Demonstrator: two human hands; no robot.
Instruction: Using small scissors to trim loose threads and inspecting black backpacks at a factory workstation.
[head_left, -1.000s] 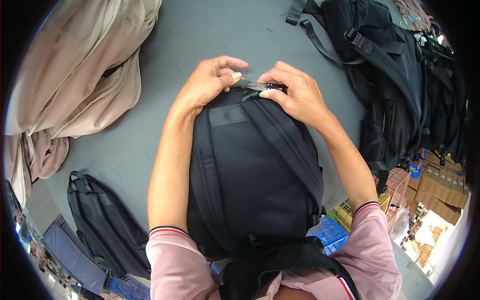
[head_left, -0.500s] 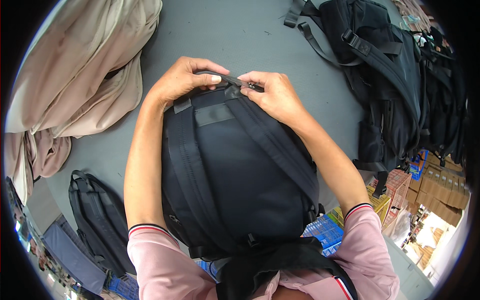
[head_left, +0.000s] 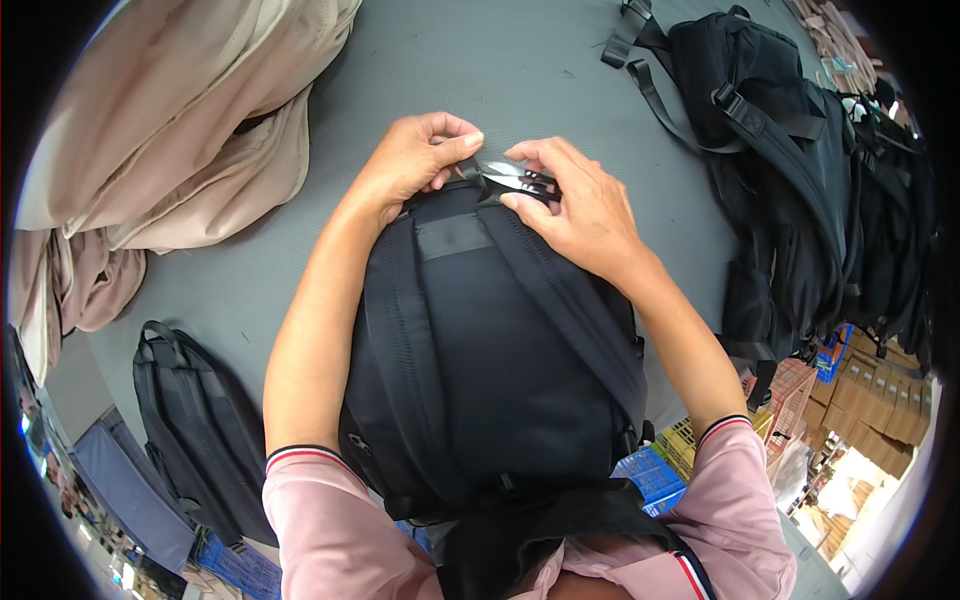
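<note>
A black backpack [head_left: 500,340] lies against my front on the grey table, its two padded shoulder straps facing up. At its far top edge, my right hand [head_left: 585,205] grips a pair of thread snips [head_left: 515,180]. Their silver blades point left, close to the dark loop and seam there. Just left of the blades, my left hand [head_left: 420,160] is closed, thumb and forefinger pinched together above the backpack's top edge. Whatever lies in that pinch is too small to make out. The other left fingers curl beside the top loop.
Beige-pink fabric pieces [head_left: 200,130] are heaped at the far left. A second black backpack [head_left: 195,430] lies at the near left. More black backpacks [head_left: 780,150] pile up on the right. Past the table edge are blue crates [head_left: 650,478] and cardboard boxes [head_left: 880,400].
The snips' blades have come into view in my right hand. My left hand has shifted right and lifted its pinch off the top strip. The backpack has moved slightly right.
</note>
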